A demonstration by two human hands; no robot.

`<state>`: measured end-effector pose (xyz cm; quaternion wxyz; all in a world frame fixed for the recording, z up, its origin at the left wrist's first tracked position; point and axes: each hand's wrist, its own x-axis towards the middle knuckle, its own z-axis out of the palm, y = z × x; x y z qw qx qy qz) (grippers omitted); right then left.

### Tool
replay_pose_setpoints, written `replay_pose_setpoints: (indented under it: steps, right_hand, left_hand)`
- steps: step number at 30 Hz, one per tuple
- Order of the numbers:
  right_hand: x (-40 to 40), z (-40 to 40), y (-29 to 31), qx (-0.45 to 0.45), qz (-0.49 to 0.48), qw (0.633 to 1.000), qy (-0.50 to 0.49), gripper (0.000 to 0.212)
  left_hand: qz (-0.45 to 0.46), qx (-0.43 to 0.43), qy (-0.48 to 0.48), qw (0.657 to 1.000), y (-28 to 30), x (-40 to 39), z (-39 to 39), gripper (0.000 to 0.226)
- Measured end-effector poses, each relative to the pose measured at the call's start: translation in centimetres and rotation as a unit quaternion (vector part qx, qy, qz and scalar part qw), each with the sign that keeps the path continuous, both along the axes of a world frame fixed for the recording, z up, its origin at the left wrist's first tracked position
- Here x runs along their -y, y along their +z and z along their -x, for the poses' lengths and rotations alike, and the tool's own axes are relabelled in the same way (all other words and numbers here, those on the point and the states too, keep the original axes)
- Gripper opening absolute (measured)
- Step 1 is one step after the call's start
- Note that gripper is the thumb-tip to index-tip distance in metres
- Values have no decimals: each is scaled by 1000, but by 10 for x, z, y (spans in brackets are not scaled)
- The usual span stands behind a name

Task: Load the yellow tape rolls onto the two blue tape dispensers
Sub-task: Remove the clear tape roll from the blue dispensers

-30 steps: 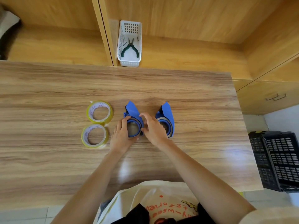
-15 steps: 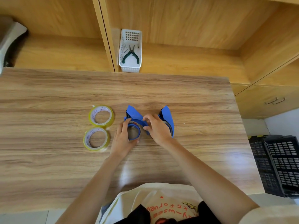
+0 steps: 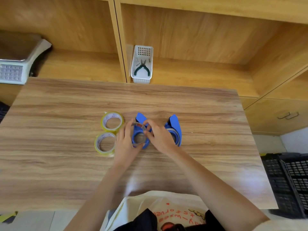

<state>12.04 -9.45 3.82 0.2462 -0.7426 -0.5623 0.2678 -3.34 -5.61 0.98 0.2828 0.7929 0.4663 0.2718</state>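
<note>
Two yellow tape rolls lie flat on the wooden table (image 3: 66,114), one farther (image 3: 103,121) and one nearer (image 3: 97,144). Right of them stand two blue tape dispensers. My left hand (image 3: 125,142) grips the left blue dispenser (image 3: 141,144) from its left side. My right hand (image 3: 160,135) pinches a thin grey ring (image 3: 139,125) that sits tilted up over that dispenser's hub. Behind my right hand, the right blue dispenser (image 3: 175,124) stands untouched, with a grey ring around its hub.
On the shelf behind the table stands a white basket (image 3: 143,79) holding green-handled pliers (image 3: 142,68). A white weighing scale (image 3: 15,67) is at the far left. Black plastic crates (image 3: 293,180) stand on the floor past the table's right edge.
The grey ring on the left dispenser has tipped up off its hub between my fingers. Both hands stay on that dispenser. The tape rolls and right dispenser have not moved.
</note>
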Motion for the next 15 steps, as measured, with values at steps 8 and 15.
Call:
replay_pose_setpoints:
  steps: [8,15]
  right_hand:
    - [10,28,3,20,3,991,130,30]
    - [11,54,-2,42,66,975,209,33]
  left_hand:
    - [34,-21,39,998,-5,26,52,93]
    - [90,-17,55,994,-8,54,81,94]
